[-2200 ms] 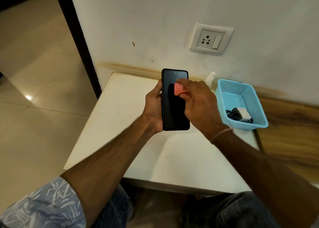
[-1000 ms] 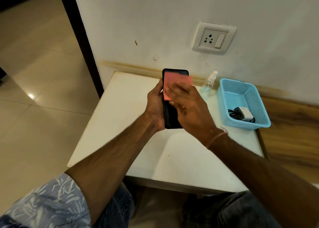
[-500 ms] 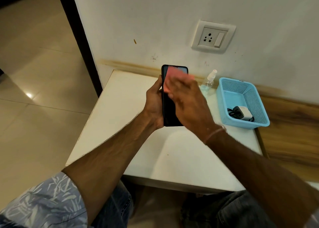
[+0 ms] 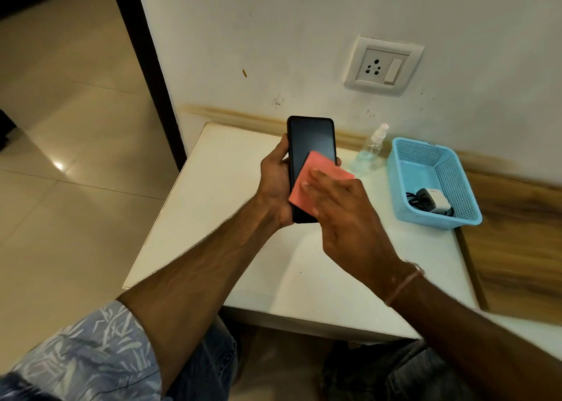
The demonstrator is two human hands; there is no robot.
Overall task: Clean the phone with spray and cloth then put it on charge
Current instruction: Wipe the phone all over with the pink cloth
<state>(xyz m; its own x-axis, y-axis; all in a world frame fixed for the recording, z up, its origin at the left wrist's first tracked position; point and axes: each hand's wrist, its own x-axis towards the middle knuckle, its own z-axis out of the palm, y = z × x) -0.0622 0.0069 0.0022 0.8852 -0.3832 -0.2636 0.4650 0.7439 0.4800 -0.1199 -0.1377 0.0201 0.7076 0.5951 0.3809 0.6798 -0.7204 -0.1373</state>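
My left hand (image 4: 275,181) grips a black phone (image 4: 310,139) by its left edge, upright above the white table, its dark screen facing me. A pink cloth (image 4: 316,174) lies flat on the lower half of the screen, with the fingers of my right hand (image 4: 340,206) pressing it down. The upper half of the screen is bare. A clear spray bottle (image 4: 372,147) stands on the table by the wall, to the right of the phone. A white charger with a black cable (image 4: 431,201) lies in the blue basket (image 4: 404,185).
The white table (image 4: 213,206) stands against a white wall. A wall socket with a switch (image 4: 382,66) sits above the table. A wooden surface (image 4: 517,236) adjoins the table on the right. Tiled floor lies to the left, beyond a dark door frame (image 4: 143,60).
The cloth and my right hand have slid from the top of the screen down to its lower half. My left hand keeps the phone in much the same place.
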